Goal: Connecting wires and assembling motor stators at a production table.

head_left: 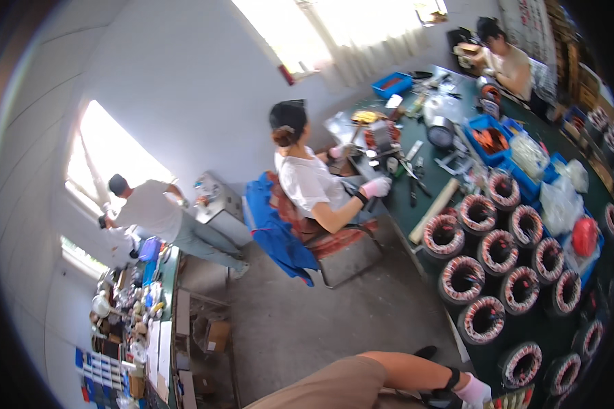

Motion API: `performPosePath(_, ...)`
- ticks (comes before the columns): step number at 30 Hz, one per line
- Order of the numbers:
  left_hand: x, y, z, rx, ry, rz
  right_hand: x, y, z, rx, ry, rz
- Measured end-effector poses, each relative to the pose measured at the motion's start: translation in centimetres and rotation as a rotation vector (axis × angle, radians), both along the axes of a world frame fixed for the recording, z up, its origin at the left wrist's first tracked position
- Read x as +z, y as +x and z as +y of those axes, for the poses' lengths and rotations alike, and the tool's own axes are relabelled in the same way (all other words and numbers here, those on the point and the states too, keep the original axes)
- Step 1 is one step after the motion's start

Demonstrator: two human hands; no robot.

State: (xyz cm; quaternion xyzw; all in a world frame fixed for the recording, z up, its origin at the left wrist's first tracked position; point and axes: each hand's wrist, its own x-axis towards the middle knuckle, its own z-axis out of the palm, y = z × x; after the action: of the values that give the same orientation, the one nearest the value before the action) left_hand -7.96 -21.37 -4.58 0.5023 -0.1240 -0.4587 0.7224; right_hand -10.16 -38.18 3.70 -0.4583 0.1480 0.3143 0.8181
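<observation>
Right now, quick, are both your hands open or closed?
Left hand: partly cut off by the lower edge, can't tell.
Right hand: not in view.

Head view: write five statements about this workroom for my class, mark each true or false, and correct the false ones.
1. Ring-shaped coils sit on the green table. True.
2. The hand at the lower edge is bare. False: it is gloved.
3. Blue cloth hangs on the middle chair. True.
4. That chair's sitter wears black on top. False: a white shirt.
5. A black band circles the gloved hand's wrist. True.
</observation>
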Motion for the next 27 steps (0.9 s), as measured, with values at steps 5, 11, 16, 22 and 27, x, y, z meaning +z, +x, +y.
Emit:
performPosePath(5,7.8,1.3,9.5,0.312,0.491,-0.629,-2.3,-2.4,-2.3,-0.073,0.217,0.159)
performPosePath(11,10.2,3.5,9.3,0.458,0.413,-0.242,-0.1,-3.7,-0.7,-0.297,0.130,0.093)
performPosePath(16,9.0,4.5,5.0,0.214,0.357,-0.253,-0.4,-4.6,-1.7,-0.319,0.102,0.055)
performPosePath(22,8.4,6.0,2.6,0.245,0.252,-0.098,-1.2,-6.8,-1.7,-0.422,0.167,0.059)
performPosePath(27,7.4,5.2,3.1,0.106,0.309,-0.126,-2.4,-7.9,-1.8,-0.484,0.246,0.083)
